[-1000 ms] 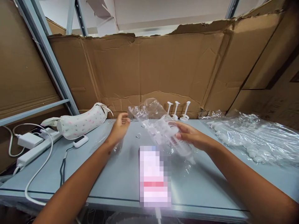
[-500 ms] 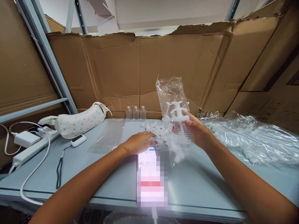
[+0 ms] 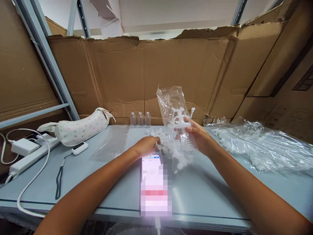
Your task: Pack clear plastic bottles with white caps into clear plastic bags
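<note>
A lit phone (image 3: pixel 149 186), its screen partly blurred, lies at the middle of the front edge of a grey desk (image 3: pixel 210 199), a white cable (image 3: pixel 157 223) running down from its lower end. Just beyond it, a worker's left hand (image 3: pixel 147 146) reaches in low, fingers bent and held narrow at the near left side of a pile of small white pieces (image 3: pixel 163 145); whether a piece is between the fingertips cannot be told. The pile lies between the two hands, just ahead and to the right of the left hand, which is the nearer. The right hand (image 3: pixel 198 134) grips a clear bag (image 3: pixel 173 97) with white pumps (image 3: pixel 181 122) inside, the bag's long axis close to upright, its top leaning toward the desk's left edge and its lower end overlapping the pile's right side in view; contact with the pile cannot be made out. A flat plastic sleeve (image 3: pixel 111 142) lies left of the pile, while a large plastic bag (image 3: pixel 264 151) of white parts spreads toward the right edge. Three small bottles (image 3: pixel 140 120) stand upright at the far edge before a cardboard wall (image 3: pixel 144 71)
</note>
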`<action>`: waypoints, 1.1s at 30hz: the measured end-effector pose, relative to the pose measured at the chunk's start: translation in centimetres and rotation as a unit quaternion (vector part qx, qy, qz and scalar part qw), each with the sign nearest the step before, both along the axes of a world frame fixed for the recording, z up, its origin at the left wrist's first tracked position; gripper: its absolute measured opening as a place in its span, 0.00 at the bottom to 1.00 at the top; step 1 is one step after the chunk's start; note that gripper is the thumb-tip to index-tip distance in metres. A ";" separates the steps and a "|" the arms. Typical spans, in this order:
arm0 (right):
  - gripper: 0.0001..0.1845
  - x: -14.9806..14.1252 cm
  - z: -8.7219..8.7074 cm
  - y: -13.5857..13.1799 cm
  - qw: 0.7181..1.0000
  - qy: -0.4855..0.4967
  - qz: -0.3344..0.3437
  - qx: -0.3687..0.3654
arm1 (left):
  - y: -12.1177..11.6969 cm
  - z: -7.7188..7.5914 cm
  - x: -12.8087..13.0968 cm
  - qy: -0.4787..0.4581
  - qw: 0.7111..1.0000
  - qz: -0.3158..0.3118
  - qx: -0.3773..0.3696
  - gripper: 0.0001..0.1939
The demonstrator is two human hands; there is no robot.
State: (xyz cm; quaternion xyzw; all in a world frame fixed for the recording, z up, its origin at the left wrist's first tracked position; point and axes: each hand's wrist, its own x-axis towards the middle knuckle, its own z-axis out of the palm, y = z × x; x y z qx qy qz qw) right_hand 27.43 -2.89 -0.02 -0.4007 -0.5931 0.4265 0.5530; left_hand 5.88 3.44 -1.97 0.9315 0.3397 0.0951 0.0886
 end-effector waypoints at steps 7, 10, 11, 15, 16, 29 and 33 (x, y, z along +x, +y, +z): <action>0.30 -0.2 0.0 0.0 0.999 0.043 -0.005 -0.024 | 1.0 -0.5 -1.2 0.025 0.999 -0.038 0.025 0.17; 0.28 -0.2 -0.1 0.0 0.998 0.056 -0.007 -0.031 | 0.8 -0.5 -1.5 0.043 0.998 -0.041 0.035 0.16; 0.28 -0.1 -0.2 0.1 0.998 0.053 -0.007 -0.030 | 0.7 -0.4 -1.7 0.048 0.997 -0.040 0.038 0.15; 0.29 0.2 -0.8 0.5 0.999 0.039 -0.011 -0.031 | 0.6 -0.1 -3.0 0.060 0.997 -0.014 0.046 0.16; 0.29 0.3 -0.9 0.6 0.999 0.032 -0.014 -0.034 | 0.6 -0.1 -3.4 0.061 0.997 -0.002 0.048 0.16; 0.30 -0.1 -0.9 0.4 0.988 -0.094 -0.035 -0.117 | 0.6 -2.0 -5.5 0.027 0.994 0.023 0.102 0.16; 0.30 0.0 -1.0 0.6 0.985 -0.113 -0.031 -0.127 | 0.5 -2.2 -5.5 0.018 0.993 0.005 0.120 0.14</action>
